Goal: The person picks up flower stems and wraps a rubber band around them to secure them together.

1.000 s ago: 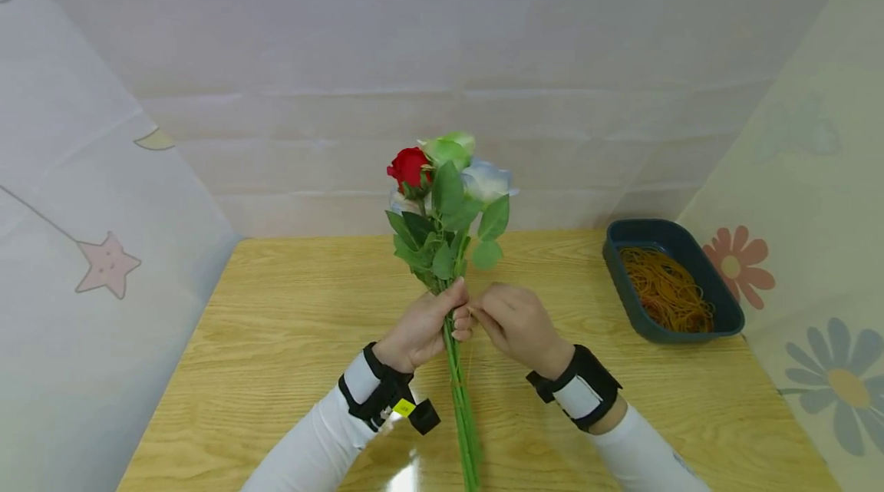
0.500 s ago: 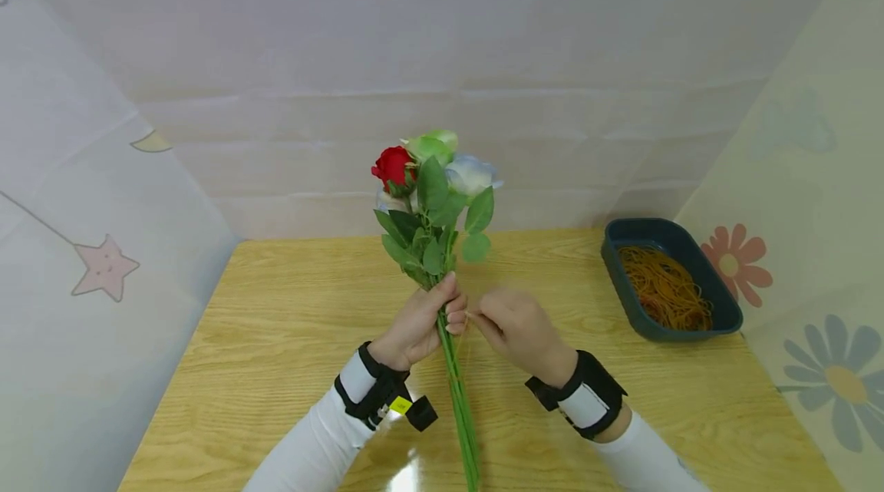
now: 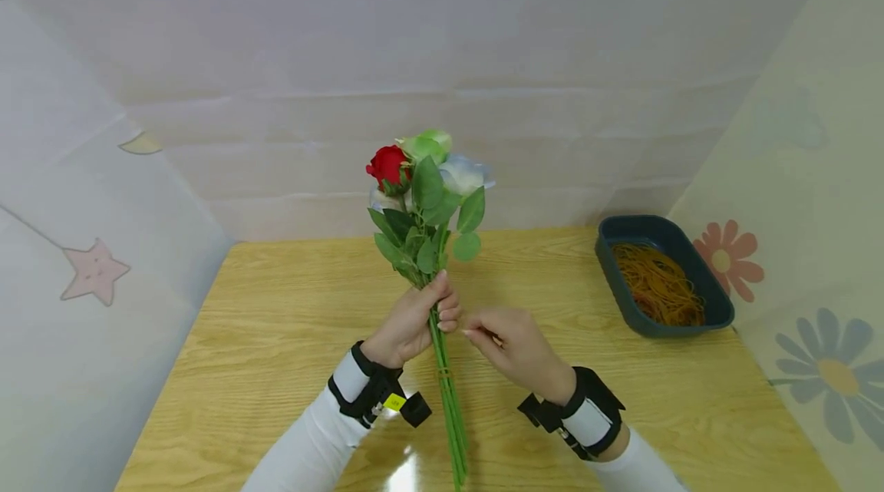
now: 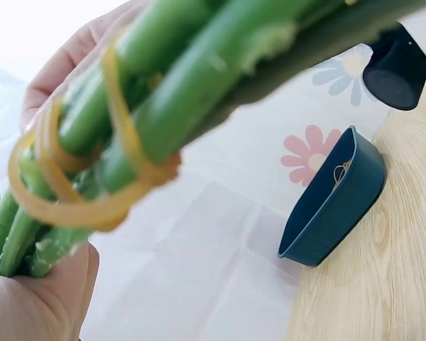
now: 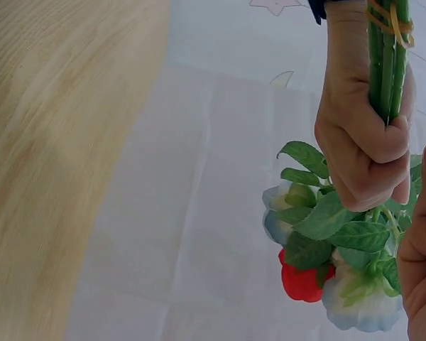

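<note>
In the head view my left hand (image 3: 417, 323) grips a bouquet of artificial flowers by its green stems (image 3: 449, 407), just below the leaves. A red rose (image 3: 387, 166), a pale green flower (image 3: 428, 145) and a whitish-blue flower (image 3: 464, 173) form the top. Lower on the stems sits a yellow rubber band (image 3: 444, 374); up close in the left wrist view, the band (image 4: 64, 212) loops round them several times. My right hand (image 3: 516, 346) hovers just right of my left fingers, its fingers curled, with nothing seen between thumb and forefinger.
At the right back of the wooden table (image 3: 290, 308) stands a dark blue plastic box (image 3: 625, 308) holding a heap of rubber bands (image 3: 656, 281). Printed cloth walls enclose the table at the back and on both sides.
The rubber band, earlier stretched from the stems to my right fingertips, now lies close round the stems, released by my right hand. The bouquet and left hand have shifted slightly left.
</note>
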### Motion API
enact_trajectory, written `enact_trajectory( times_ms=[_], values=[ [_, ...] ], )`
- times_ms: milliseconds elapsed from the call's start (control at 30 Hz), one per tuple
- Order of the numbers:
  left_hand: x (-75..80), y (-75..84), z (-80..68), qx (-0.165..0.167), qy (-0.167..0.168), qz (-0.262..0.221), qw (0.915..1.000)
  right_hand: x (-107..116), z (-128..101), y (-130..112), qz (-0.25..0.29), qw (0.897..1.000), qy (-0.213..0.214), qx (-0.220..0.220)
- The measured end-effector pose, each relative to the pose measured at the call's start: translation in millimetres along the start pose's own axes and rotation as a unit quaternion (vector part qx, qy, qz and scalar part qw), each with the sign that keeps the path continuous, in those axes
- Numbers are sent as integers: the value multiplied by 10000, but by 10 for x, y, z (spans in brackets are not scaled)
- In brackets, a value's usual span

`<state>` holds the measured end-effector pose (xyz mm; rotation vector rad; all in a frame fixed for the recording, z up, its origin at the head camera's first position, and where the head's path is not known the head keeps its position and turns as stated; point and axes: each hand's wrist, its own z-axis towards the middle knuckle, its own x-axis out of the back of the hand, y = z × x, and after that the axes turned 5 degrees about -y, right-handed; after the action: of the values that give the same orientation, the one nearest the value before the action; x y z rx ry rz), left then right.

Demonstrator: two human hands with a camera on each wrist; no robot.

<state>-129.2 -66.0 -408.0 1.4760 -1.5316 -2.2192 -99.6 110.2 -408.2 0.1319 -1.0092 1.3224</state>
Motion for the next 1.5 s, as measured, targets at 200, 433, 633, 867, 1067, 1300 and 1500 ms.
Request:
enact_trajectory(
  times_ms=[200, 433, 633, 867, 1067, 1300, 1500],
  values=[
    [0, 14, 24, -59, 6, 62, 10000, -83, -104, 5, 102, 9998, 149, -80],
    [-19, -11, 33, -45, 124, 154, 9998, -286, -273, -45, 1288, 9835, 50, -1270],
    [-72, -119, 55, -16, 424, 313, 9986, -504, -393, -211, 3947, 8749, -473, -2767],
    [-129, -253, 77, 36, 590, 516, 9969, -703, -416, -388, 3933, 8724, 346, -2883],
    [-146, -297, 87, 70, 623, 659, 9959, -741, -428, -395, 3814, 8830, 694, -2645],
    [-152, -313, 97, -44, 773, 853, 9933, -710, -422, -400, 4005, 8806, 678, -2442],
    [-133, -270, 59, -136, 934, 1689, 9811, -658, -412, -382, 3341, 9053, 724, -2521]
  ],
)
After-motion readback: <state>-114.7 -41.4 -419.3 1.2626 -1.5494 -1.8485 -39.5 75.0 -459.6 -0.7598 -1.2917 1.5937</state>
